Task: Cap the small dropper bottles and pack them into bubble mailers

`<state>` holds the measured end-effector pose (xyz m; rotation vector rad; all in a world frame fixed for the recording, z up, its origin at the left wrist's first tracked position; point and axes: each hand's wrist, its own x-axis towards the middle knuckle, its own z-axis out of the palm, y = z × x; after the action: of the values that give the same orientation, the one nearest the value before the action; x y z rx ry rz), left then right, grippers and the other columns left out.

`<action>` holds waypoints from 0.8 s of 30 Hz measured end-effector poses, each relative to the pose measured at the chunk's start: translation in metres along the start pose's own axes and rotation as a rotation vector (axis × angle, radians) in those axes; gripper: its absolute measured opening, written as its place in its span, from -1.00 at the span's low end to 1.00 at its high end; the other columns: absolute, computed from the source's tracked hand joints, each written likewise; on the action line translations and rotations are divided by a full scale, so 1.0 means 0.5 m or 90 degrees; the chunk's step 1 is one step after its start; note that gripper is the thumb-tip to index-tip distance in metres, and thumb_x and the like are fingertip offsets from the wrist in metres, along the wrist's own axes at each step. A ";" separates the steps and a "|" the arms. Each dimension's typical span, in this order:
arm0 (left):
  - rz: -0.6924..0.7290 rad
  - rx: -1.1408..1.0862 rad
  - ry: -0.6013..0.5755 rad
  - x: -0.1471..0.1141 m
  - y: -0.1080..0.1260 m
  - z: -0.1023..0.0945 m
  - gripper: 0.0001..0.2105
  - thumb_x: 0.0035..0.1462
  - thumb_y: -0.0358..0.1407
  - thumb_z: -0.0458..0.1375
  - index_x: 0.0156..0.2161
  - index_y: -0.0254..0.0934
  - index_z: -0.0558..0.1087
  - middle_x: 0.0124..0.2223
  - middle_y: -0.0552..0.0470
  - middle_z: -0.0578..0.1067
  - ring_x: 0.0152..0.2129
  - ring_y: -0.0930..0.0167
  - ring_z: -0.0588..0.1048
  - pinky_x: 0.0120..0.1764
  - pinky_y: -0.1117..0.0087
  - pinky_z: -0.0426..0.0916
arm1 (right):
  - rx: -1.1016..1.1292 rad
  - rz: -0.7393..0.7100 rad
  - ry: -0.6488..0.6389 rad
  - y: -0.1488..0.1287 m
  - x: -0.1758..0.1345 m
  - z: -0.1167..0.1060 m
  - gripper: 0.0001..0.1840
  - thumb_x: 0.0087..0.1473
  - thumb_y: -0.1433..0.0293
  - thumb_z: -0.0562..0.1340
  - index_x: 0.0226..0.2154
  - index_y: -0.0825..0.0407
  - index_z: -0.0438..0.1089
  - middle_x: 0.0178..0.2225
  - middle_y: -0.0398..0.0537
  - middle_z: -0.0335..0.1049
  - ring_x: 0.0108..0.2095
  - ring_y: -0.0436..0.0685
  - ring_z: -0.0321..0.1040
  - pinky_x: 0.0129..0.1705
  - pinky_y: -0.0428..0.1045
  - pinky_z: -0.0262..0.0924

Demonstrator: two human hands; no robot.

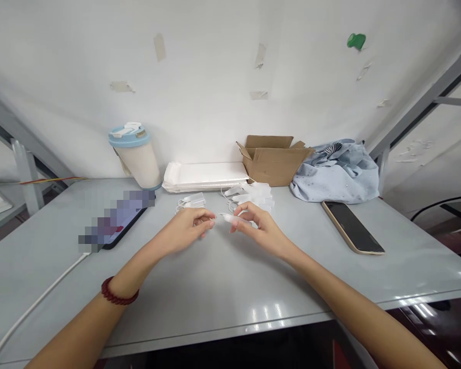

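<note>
My right hand is closed in a pinch on a small white translucent piece, whose narrow tip points left. My left hand is closed too, thumb against fingertips, just left of that tip; what it pinches, perhaps a thin end, is too small to make out. Behind the right hand lies a pile of similar white translucent pieces with thin pale cords. A smaller group of clear pieces with cords lies behind my left hand.
A grey table carries everything. At its back are a blue-lidded tumbler, flat white packs, an open cardboard box and a light blue cloth. One phone with a cable lies left, another phone right.
</note>
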<state>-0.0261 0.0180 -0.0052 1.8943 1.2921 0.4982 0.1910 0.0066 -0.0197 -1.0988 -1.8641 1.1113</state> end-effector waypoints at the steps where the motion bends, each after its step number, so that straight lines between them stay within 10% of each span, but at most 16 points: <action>1: 0.002 -0.018 -0.004 0.001 0.000 0.003 -0.72 0.12 -0.14 0.03 -0.24 -0.30 0.46 -0.38 0.04 0.45 -0.50 0.42 0.44 -0.38 0.39 0.30 | 0.022 0.002 -0.003 0.000 0.000 0.000 -0.79 0.14 0.20 0.15 -0.25 -0.03 0.21 -0.43 -0.14 0.47 -0.42 0.03 0.28 -0.41 -0.07 0.03; 24: 0.005 -0.165 -0.019 -0.001 0.016 0.003 -0.75 0.09 -0.14 0.10 -0.34 -0.31 0.44 -0.39 0.04 0.43 -0.53 0.47 0.39 -0.42 0.41 0.30 | 0.147 0.008 -0.010 -0.005 0.003 -0.004 -0.81 0.14 0.22 0.15 -0.34 0.01 0.24 -0.56 -0.18 0.38 -0.47 0.00 0.25 -0.30 -0.02 0.14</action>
<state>-0.0206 0.0153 0.0004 1.6851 1.1425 0.6082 0.1912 0.0080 -0.0165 -0.9728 -1.6930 1.3074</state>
